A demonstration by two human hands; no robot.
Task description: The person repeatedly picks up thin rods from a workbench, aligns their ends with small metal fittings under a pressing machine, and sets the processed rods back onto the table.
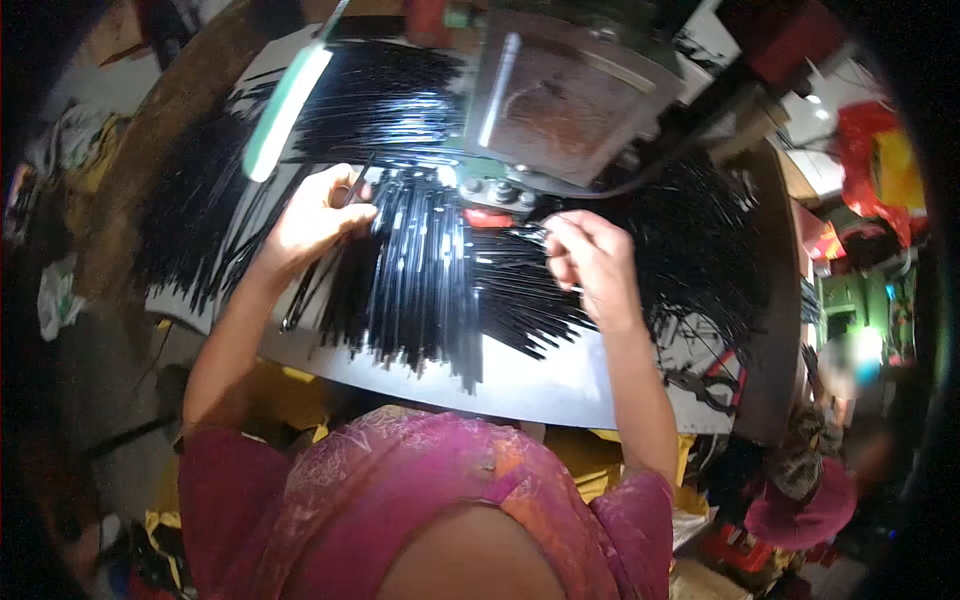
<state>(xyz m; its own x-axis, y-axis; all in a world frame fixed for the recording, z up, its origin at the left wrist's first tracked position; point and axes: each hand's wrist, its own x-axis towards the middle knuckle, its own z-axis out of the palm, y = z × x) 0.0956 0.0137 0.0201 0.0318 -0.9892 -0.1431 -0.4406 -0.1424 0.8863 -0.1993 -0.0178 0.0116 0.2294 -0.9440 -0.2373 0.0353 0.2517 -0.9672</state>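
My left hand (318, 218) is pinched around a thin black strip at the left edge of a heap of black strips (410, 270), which fans toward me on the table. On the other side, my right hand (592, 258) has its fingers closed beside the machine's lower end. A dark, partly shiny piece shows at its fingertips, too blurred to name. Between my hands, the grey metal machine (570, 100) hangs over the strips. A small red part (488, 218) sits under its bolted lower block (495, 188).
More black strips (380, 95) lie behind, and others (700, 240) pile up at the right. A lit tube lamp (288, 115) hangs at the upper left. The pale tabletop (350, 360) curves along my front. Another person (805, 490) is at the far right, near red and yellow bags (880, 165).
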